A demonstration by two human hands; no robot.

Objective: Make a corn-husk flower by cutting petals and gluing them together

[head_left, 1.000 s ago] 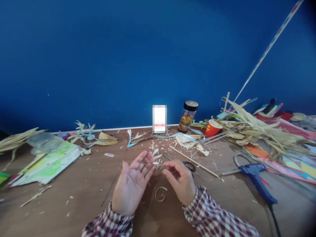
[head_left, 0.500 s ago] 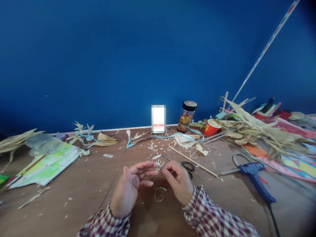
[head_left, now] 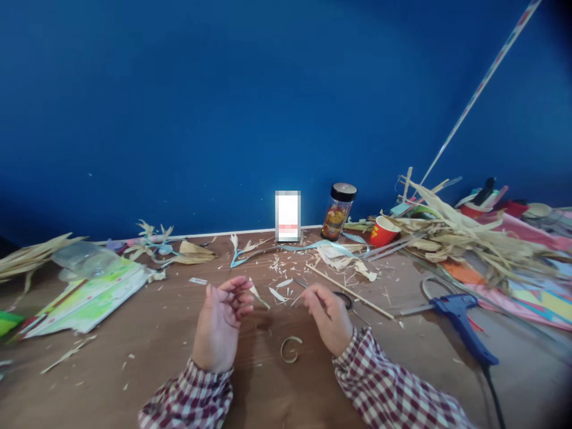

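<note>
My left hand [head_left: 221,325] is raised over the brown table [head_left: 152,369], palm turned inward and fingers loosely curled, with nothing visible in it. Just beyond its fingertips lies a pale husk piece with a green end [head_left: 260,294]. My right hand [head_left: 328,317] pinches a thin pale sliver [head_left: 295,301] between thumb and forefinger. Between and below the hands, a curled green strip [head_left: 291,350] rests on the table. Scissors [head_left: 343,299] lie partly hidden behind my right hand. Small white husk petals [head_left: 277,295] are scattered ahead.
A blue glue gun [head_left: 465,325] lies at right, near a thin stick [head_left: 351,291]. Behind stand a dark-lidded jar [head_left: 338,213] and a tilted red cup [head_left: 385,231]. Dried husks [head_left: 473,238] are heaped at right. A green-and-white sheet [head_left: 96,298] lies left.
My hands have moved apart, the left one shifting left and the right one slightly right. The husk piece with the green end and more of the white petals now show between them.
</note>
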